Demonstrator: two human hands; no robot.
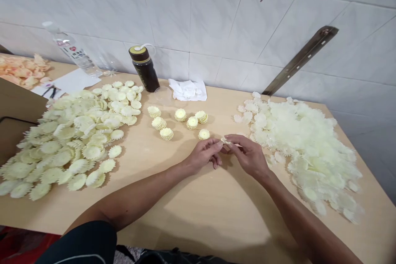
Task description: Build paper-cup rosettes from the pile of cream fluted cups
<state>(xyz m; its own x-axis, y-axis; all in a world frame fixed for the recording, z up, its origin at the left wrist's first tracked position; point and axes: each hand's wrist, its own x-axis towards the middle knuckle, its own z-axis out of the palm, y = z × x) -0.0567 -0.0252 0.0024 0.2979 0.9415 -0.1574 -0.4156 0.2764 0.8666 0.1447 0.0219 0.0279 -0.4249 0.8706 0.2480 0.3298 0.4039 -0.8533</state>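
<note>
Near the middle of the table, my left hand (206, 154) and my right hand (247, 154) meet, both closed at the fingertips on one small pale-yellow flower piece (225, 141) with a toothed edge. Fingers cover most of it. Just beyond my left hand lies a round stacked flower head (204, 134), apart from the fingers. Several more such stacked flower heads (180, 115) stand farther back and to the left. To the right of my right hand spreads a heap of thin, translucent pale petal discs (309, 144).
A large pile of yellowish toothed discs (83, 132) covers the left of the table. Behind stand a dark bottle (145, 70), crumpled tissue (187, 90) and a clear plastic bottle (72, 49). Peach petals (23, 70) lie far left. A metal bar (301, 60) leans on the tiled wall.
</note>
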